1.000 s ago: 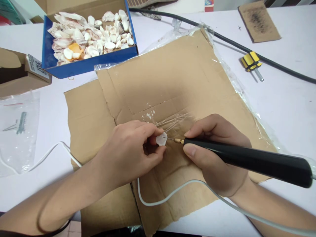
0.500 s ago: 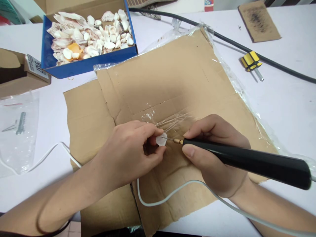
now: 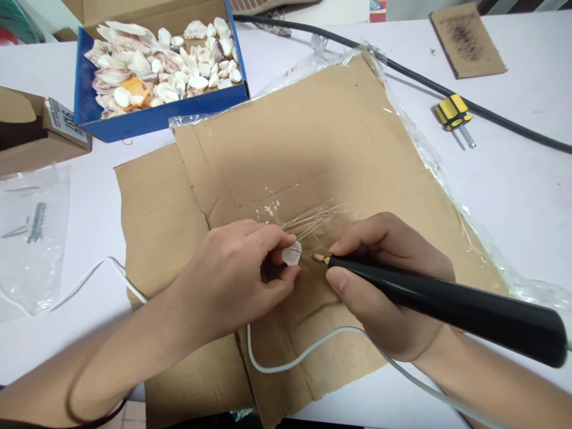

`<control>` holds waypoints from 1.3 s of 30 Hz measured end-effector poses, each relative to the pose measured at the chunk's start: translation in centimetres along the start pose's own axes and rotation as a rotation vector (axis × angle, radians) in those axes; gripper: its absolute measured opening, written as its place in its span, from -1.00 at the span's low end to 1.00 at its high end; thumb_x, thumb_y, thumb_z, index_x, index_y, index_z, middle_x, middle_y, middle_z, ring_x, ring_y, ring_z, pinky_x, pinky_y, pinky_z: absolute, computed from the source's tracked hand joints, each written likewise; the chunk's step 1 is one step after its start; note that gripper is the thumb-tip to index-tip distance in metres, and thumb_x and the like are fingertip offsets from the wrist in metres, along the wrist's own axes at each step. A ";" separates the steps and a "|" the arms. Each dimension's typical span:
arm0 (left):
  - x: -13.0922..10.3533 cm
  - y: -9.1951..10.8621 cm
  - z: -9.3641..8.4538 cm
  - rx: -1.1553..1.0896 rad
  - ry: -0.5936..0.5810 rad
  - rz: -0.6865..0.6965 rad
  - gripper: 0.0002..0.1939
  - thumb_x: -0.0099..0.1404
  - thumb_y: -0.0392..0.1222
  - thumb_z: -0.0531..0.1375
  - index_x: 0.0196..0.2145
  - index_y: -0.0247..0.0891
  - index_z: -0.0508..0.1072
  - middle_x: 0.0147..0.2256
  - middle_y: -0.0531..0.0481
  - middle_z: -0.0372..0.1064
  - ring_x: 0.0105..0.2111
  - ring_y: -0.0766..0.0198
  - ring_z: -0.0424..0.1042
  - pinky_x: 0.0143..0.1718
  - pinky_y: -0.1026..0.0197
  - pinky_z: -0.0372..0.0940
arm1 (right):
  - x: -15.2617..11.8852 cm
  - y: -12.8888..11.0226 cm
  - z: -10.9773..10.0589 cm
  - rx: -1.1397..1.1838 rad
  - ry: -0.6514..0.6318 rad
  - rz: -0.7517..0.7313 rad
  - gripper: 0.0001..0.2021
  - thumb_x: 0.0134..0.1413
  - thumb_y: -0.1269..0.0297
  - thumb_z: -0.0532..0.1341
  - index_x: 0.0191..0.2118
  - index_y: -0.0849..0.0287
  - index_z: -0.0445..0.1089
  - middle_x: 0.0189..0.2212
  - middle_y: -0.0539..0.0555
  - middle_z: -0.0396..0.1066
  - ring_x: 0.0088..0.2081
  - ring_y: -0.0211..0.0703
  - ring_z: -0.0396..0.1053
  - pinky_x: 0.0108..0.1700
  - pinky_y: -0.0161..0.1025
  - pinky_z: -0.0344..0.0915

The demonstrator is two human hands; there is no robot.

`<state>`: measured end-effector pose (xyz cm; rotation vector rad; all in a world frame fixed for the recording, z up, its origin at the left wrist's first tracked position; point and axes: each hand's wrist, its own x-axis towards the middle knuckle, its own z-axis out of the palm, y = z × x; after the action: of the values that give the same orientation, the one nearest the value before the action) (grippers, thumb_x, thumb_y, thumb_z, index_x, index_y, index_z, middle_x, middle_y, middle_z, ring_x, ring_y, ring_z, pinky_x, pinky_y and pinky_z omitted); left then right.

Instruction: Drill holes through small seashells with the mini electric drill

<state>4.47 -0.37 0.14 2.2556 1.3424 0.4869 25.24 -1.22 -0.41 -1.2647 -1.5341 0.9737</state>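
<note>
Thumb and fingertips of my left hand [image 3: 248,268] pinch a small white shell piece [image 3: 292,254] above the cardboard. My right hand [image 3: 388,283] is closed round a black pen-shaped rotary tool [image 3: 451,302] with a brass collar. The tool's thin bit points left and its tip lies at the face of the shell piece. White powder [image 3: 270,208] and several scratches mark the cardboard [image 3: 286,149] just beyond my left fingers.
A blue box [image 3: 165,116] of shells stands at the back left, beside a brown carton [image 3: 58,134]. A yellow-black screwdriver [image 3: 452,112] and a black cable [image 3: 504,119] lie at the right. A white cord [image 3: 313,347] loops near my wrists.
The back end of the black tool has dipped lower, and my right hand has shifted slightly down with it. My left hand and the shell piece have barely moved.
</note>
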 end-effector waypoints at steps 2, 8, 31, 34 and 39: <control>0.0 -0.1 0.1 -0.005 -0.003 0.013 -0.94 0.28 -0.30 0.30 -0.36 -0.19 0.51 -0.47 0.12 0.51 -0.52 0.34 0.42 -0.42 0.24 0.31 | -0.1 -0.2 0.0 -0.017 -0.015 0.005 -0.80 -0.08 0.48 0.35 -0.39 0.01 0.40 -0.57 -0.11 0.41 -0.60 -0.24 0.29 -0.57 -0.24 0.24; -0.1 -0.4 0.2 -0.018 0.011 0.045 -0.94 0.30 -0.29 0.34 -0.24 -0.21 0.59 -0.45 0.14 0.54 -0.51 0.35 0.44 -0.42 0.26 0.31 | -0.4 -1.0 -0.2 -0.143 -0.070 -0.009 -0.77 -0.08 0.47 0.33 -0.33 -0.02 0.40 -0.56 -0.13 0.41 -0.61 -0.25 0.30 -0.54 -0.22 0.28; 1.1 -1.4 0.7 -0.139 -0.194 -0.005 -0.82 0.35 -0.34 0.30 -0.43 -0.22 0.47 -0.46 0.09 0.41 -0.35 0.20 0.46 -0.26 0.13 0.26 | 0.8 -2.5 -1.7 -0.278 -0.283 -0.026 -0.90 0.34 0.24 0.44 -0.07 0.01 0.62 -0.20 0.07 0.66 -0.35 -0.14 0.57 -0.52 -0.28 0.38; 1.2 -1.5 0.7 -0.120 -0.213 0.010 -0.79 0.41 -0.28 0.31 -0.41 -0.22 0.47 -0.43 0.06 0.43 -0.33 0.18 0.45 -0.25 0.12 0.26 | 1.0 -2.7 -2.0 -0.306 -0.324 0.004 -0.87 0.33 0.20 0.45 -0.04 -0.01 0.62 -0.15 0.08 0.66 -0.30 -0.13 0.59 -0.52 -0.28 0.37; 1.2 -1.6 0.7 -0.095 -0.223 0.050 -0.73 0.47 -0.21 0.33 -0.42 -0.23 0.45 -0.41 0.03 0.45 -0.31 0.15 0.46 -0.25 0.11 0.26 | 1.5 -2.9 -2.1 -0.359 -0.369 -0.029 -0.84 0.31 0.19 0.46 -0.05 -0.01 0.57 -0.18 0.07 0.62 -0.23 -0.10 0.58 -0.50 -0.28 0.34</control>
<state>4.21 1.22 -1.26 2.1965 1.1311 0.2986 26.34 -0.19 3.18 -1.3525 -2.0808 0.9796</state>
